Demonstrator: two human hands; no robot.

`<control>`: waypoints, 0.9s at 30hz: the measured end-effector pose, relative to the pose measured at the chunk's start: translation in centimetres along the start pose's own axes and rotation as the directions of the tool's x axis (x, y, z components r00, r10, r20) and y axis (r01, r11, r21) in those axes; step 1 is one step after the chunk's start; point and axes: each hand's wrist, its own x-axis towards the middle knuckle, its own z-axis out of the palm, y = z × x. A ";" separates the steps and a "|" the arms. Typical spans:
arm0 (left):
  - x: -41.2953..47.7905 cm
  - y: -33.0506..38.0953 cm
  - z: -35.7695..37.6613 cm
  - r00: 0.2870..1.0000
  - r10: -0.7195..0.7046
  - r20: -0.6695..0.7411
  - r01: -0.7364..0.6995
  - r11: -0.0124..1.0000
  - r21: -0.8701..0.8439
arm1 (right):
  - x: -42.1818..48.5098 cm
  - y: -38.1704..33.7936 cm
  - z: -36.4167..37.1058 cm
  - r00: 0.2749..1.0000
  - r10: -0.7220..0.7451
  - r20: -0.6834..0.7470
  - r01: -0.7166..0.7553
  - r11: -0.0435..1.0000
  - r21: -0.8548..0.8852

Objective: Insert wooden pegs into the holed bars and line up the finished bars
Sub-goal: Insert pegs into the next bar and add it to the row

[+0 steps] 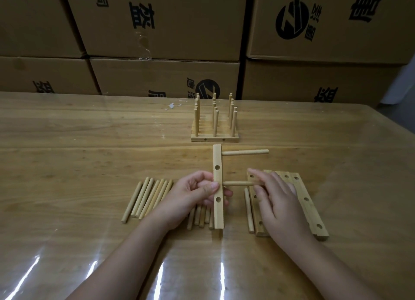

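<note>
Stacked cardboard cartons (161,23) back a glossy wooden counter (67,142). At centre, the bar in hand (218,187) is held on edge, long axis running from 12 to 6 o'clock; one seated peg (246,152) projects toward 3 o'clock from its far end. The left hand (197,194) closes on the bar at mid-length, thumb on the near face and fingers (226,193) wrapped behind. The right hand (276,198) pinches a second peg (238,183) between thumb and index finger, its tip at or just inside the middle hole; the depth cannot be told. Judged step: seating this peg. To do it well, the peg should stay square to the bar and parallel to the first, be pushed straight along its axis while the left hand braces opposite, and any tilt be corrected before pressing home. One more peg position seems to remain nearer the person. At 9 o'clock of the bar lie the loose pegs (146,198); at 3 o'clock, under the right hand, the empty bars (307,201). At 12 o'clock the finished bars (215,129) stand touching, pegs upright.
</note>
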 end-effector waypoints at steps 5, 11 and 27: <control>0.4 -0.1 -0.3 0.999 0.011 -0.052 -0.019 0.989 -0.146 | 0.0 0.4 -0.4 0.981 0.188 -0.039 -0.179 0.967 0.182; 0.4 0.2 -0.6 0.992 0.007 -0.124 -0.055 0.921 -0.386 | 0.2 0.6 -0.1 0.967 0.033 0.252 0.003 0.990 -0.140; 0.6 0.1 -0.4 0.988 0.001 -0.156 -0.066 0.910 -0.410 | 0.0 1.2 -0.7 0.800 0.064 0.597 0.218 0.895 -0.389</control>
